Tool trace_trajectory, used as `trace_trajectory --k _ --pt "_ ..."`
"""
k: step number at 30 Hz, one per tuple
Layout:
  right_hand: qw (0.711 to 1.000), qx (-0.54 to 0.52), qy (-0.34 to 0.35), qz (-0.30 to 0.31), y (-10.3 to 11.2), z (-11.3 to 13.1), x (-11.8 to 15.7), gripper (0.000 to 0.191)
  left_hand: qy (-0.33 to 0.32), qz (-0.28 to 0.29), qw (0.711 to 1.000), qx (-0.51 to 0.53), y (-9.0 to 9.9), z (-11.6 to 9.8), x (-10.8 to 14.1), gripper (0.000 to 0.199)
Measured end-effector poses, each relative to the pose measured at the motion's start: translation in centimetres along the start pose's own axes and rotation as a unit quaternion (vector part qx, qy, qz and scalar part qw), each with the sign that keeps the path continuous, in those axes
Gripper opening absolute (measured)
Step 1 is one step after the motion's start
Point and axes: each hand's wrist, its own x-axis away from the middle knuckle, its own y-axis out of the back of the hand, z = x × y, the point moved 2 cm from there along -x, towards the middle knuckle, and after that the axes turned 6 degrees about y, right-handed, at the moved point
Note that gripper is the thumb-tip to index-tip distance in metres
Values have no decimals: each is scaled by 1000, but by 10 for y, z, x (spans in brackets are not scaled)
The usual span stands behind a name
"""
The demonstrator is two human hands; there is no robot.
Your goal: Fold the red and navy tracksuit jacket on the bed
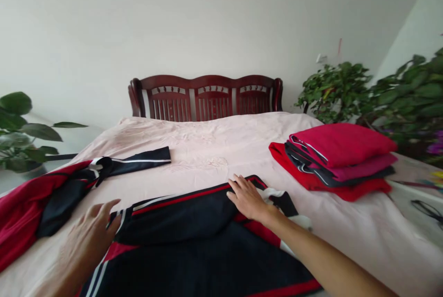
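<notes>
A dark navy garment (194, 241) with red and white stripes lies spread on the pink bedsheet (207, 154) in front of me. My right hand (247, 197) rests flat on its folded upper edge, fingers apart, pressing the cloth down. My left hand (92, 234) hovers blurred at the garment's left edge, fingers spread, touching or just above the fabric. Neither hand grips anything that I can see.
A second red and navy garment (51, 195) lies crumpled at the left, one sleeve stretched toward the middle. A stack of folded red and pink clothes (339, 158) sits at the right. A dark wooden headboard (206, 98) stands behind. Leafy plants (380, 93) flank the bed.
</notes>
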Motion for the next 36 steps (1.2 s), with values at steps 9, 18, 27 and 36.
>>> trace_trajectory --k 9,18,27,36 --pt "988 4 -149 43 -24 -47 -15 73 -101 98 984 -110 -49 -32 21 63" --pt "981 -4 -178 80 -14 -59 -22 70 -67 156 980 -101 -30 -41 20 62" --pt "998 -24 41 -30 -7 70 17 73 -122 90 987 -47 7 -72 64 55" --pt "995 25 77 -53 -57 86 46 67 -94 158 983 3 -12 -50 69 63"
